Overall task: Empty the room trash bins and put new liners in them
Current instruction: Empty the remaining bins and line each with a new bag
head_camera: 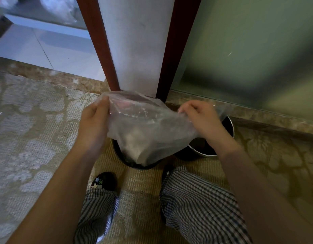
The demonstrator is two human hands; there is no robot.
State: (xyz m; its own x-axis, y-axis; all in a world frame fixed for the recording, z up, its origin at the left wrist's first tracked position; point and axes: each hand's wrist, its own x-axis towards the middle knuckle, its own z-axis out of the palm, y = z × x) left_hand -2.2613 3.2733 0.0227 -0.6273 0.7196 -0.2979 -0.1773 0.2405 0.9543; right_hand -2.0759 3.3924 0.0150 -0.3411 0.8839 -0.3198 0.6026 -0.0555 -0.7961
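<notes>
A clear plastic liner [148,127], holding pale crumpled rubbish, is partly raised out of a dark round bin [120,157] that stands on the floor directly in front of the person. The liner's lower end is still inside the bin. The left hand [94,120] grips the liner's left edge, fingers curled over the plastic. The right hand [201,118] pinches the bunched right edge. A second dark bin [228,127] with a silver rim stands just beside the first, on its right, partly hidden by the right forearm. Below are checked trousers [196,199] and a dark slipper [103,181] with star shapes, on a patterned beige carpet [29,129]. Behind the bins rises a white wall panel [134,50] edged in red-brown wood [97,41], with frosted glass [249,50] to the right and pale floor tiles [37,46] to the left.
</notes>
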